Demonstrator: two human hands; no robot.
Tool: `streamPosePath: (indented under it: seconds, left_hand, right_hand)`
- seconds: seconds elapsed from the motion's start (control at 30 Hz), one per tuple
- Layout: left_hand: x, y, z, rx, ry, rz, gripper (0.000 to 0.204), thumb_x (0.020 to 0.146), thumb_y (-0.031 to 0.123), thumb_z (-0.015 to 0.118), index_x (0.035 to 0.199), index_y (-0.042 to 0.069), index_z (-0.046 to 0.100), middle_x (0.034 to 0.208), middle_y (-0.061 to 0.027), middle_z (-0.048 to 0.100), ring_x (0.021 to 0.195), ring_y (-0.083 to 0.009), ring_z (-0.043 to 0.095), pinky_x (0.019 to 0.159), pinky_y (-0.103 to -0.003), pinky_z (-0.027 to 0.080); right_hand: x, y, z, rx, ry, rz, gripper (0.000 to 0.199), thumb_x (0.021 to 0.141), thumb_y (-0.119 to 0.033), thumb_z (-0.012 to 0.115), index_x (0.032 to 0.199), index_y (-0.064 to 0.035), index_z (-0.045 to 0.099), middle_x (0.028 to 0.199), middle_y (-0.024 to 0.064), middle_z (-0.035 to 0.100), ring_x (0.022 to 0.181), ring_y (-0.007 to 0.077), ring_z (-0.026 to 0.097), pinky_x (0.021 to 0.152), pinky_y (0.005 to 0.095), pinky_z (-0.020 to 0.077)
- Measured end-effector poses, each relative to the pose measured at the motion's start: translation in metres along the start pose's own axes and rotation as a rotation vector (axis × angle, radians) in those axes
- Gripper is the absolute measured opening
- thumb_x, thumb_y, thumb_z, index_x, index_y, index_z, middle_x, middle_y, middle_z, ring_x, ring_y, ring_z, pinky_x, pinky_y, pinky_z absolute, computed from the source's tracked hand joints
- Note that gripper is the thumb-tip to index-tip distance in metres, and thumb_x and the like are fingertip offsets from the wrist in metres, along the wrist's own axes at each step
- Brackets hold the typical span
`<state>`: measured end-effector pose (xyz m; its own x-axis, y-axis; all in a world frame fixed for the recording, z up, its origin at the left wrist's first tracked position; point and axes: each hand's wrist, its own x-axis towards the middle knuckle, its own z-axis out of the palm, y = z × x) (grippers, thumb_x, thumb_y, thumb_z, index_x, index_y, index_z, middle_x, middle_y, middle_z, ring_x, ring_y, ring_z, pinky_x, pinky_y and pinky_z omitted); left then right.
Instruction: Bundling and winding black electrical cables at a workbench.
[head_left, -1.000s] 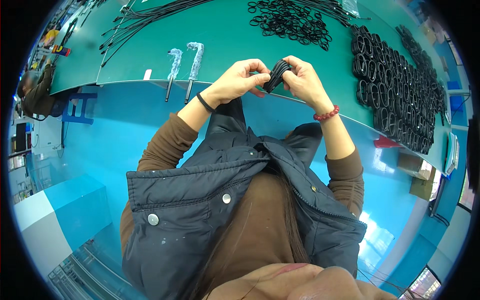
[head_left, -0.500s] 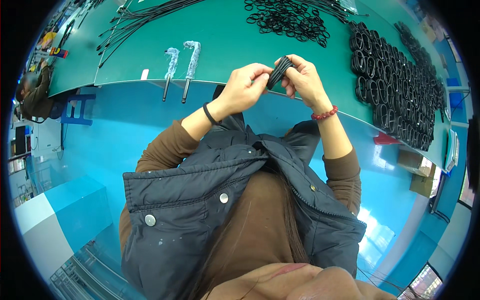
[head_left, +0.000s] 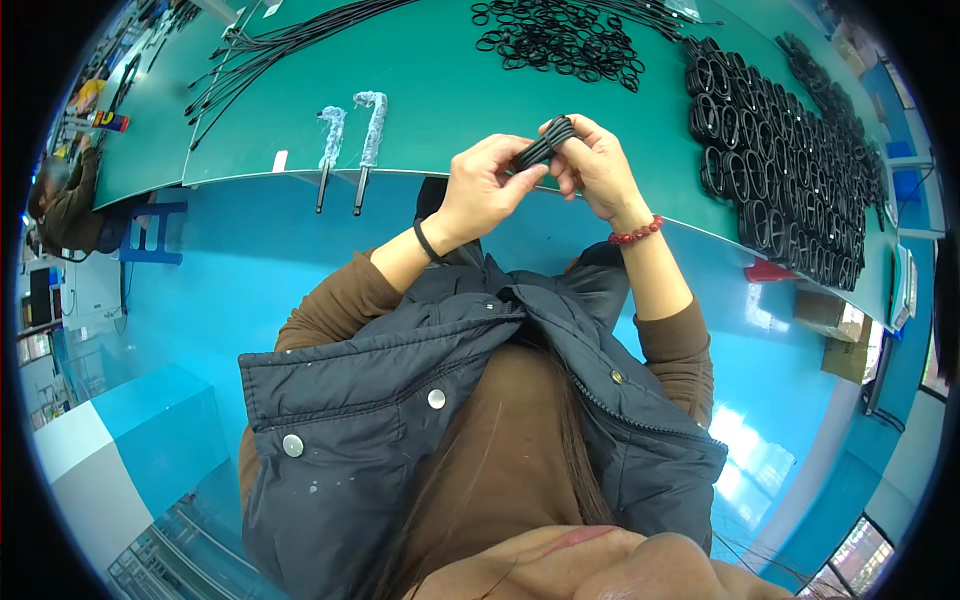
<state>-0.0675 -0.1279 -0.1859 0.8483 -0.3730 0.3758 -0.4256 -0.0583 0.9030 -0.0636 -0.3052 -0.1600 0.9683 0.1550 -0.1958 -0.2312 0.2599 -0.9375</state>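
Observation:
A coiled black cable is held between my two hands above the front edge of the green table. My left hand pinches the coil's left end between thumb and fingers. My right hand grips its right end, with the fingers curled round the strands. Whether a band goes round the coil cannot be made out, as the fingers cover part of it. Beyond my hands lies a heap of small black rings. Rows of coiled black cables cover the table's right side.
Two wrapped, hook-shaped rods stick out over the table's front edge at left. Long straight cables lie at the back left. Cardboard boxes stand below the table at right. Another person sits at far left by a blue stool.
The coil has tilted from nearly upright to a flatter slant, and its left end has come further into my left hand. The view has shifted slightly.

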Motion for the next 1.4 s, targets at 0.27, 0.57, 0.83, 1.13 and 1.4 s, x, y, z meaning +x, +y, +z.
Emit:
streamPosePath:
  seconds: [0.27, 0.57, 0.83, 1.13, 1.4]
  left_hand:
    - [-0.001, 0.004, 0.007, -0.541, -0.057, -0.258, 0.028, 0.088, 0.004, 0.065, 0.113, -0.006, 0.056, 0.112, -0.0171, 0.061, 0.083, -0.0214, 0.066, 0.073, -0.027, 0.058]
    - [0.007, 0.004, 0.017, -0.695, -0.081, -0.484, 0.026, 0.09, 0.006, 0.064, 0.112, -0.006, 0.057, 0.108, -0.0163, 0.063, 0.087, -0.0214, 0.066, 0.075, -0.027, 0.058]
    - [0.015, 0.006, 0.038, -0.607, -0.047, -0.477, 0.029, 0.088, 0.007, 0.066, 0.112, -0.007, 0.058, 0.117, -0.0172, 0.057, 0.086, -0.0197, 0.065, 0.074, -0.027, 0.058]
    - [0.015, 0.009, 0.078, -0.201, -0.095, -0.186, 0.03, 0.088, 0.004, 0.063, 0.117, -0.004, 0.057, 0.127, -0.0175, 0.05, 0.081, -0.0169, 0.063, 0.07, -0.025, 0.058]
    - [0.01, -0.019, 0.019, -0.013, -0.01, -0.191, 0.022, 0.092, 0.002, 0.055, 0.114, -0.002, 0.057, 0.119, -0.0134, 0.056, 0.078, -0.0153, 0.063, 0.066, -0.023, 0.055]
  right_hand:
    - [-0.003, 0.005, -0.011, 0.047, -0.019, -0.026, 0.015, 0.09, -0.009, 0.051, 0.1, -0.0037, 0.062, 0.059, 0.0013, 0.057, 0.041, 0.0056, 0.048, 0.034, 0.0162, 0.0361]
    - [-0.01, 0.005, -0.028, -0.037, 0.025, -0.014, 0.016, 0.091, -0.011, 0.052, 0.102, -0.0039, 0.061, 0.066, 0.0039, 0.06, 0.047, 0.0067, 0.053, 0.039, 0.0167, 0.0401]
    - [-0.025, 0.02, -0.022, 0.08, 0.122, -0.259, 0.023, 0.088, -0.01, 0.058, 0.11, -0.0025, 0.058, 0.091, 0.0088, 0.063, 0.066, 0.0113, 0.059, 0.056, 0.0214, 0.0493]
    - [-0.058, -0.02, -0.075, -0.254, 0.508, -0.554, 0.035, 0.084, -0.007, 0.061, 0.118, 0.0002, 0.057, 0.096, 0.0078, 0.064, 0.07, 0.011, 0.058, 0.06, 0.0223, 0.0518]
    - [-0.194, -0.087, -0.396, -1.487, 1.552, -0.176, 0.047, 0.079, -0.028, 0.069, 0.114, -0.0018, 0.055, 0.101, 0.0181, 0.064, 0.09, 0.0359, 0.063, 0.079, 0.0423, 0.0517]
